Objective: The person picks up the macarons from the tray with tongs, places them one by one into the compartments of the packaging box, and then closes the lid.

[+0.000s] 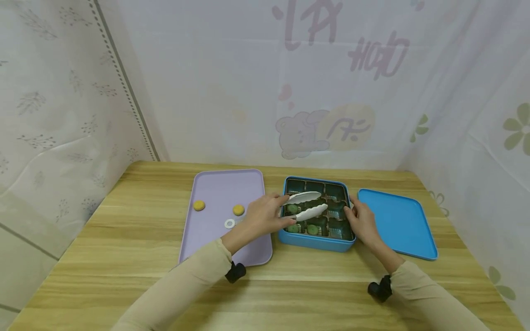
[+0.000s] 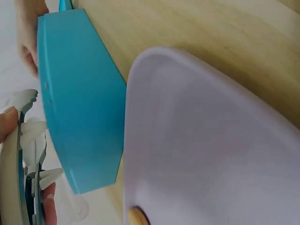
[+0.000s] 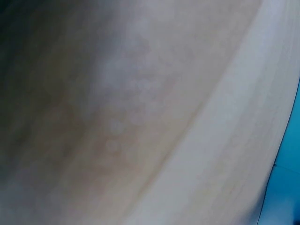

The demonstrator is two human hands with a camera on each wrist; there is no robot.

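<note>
My left hand (image 1: 265, 214) holds a pair of tongs (image 1: 311, 212) with white scalloped tips, spread apart above the blue box (image 1: 316, 243). Nothing shows between the tips. In the left wrist view the thumb (image 2: 8, 123) and a fingertip press the tongs from opposite sides. A black divided insert fills the box, and round green pieces (image 1: 313, 229) lie in several of its left and middle compartments. My right hand (image 1: 363, 220) grips the box's right wall, with fingertips at the rim. The right wrist view is mostly blurred skin.
Left of the box lies a lavender tray (image 1: 223, 188) bearing two round yellow pieces, one at its left edge (image 1: 199, 205) and one near the middle (image 1: 238, 210). A flat blue lid (image 1: 397, 223) rests right of the box. Behind the wooden table (image 1: 157, 193) hangs a printed curtain (image 1: 232, 92).
</note>
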